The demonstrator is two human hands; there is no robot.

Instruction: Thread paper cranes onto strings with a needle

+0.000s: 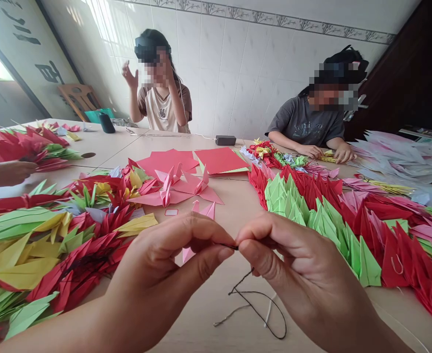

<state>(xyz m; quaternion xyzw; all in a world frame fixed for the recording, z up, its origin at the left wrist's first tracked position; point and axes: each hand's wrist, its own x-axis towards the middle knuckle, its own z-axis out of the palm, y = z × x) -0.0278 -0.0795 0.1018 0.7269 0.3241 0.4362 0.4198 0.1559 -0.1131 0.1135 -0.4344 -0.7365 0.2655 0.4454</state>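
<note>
My left hand (171, 264) and my right hand (296, 267) meet fingertip to fingertip low in the middle of the view, each pinching a thin black thread (260, 306). The thread runs between the two pinches and hangs down in a loop onto the table (230, 206). A small pink folded paper (187, 254) shows under my left fingers. Pink paper cranes (181, 189) lie just beyond my hands.
Piles of folded paper cranes, red, green and yellow, lie at the left (46, 240) and right (348, 220). Flat red sheets (219, 159) sit mid-table. Two other people sit at the far side (162, 105) (311, 122). Another person's hand (10, 171) rests at the left edge.
</note>
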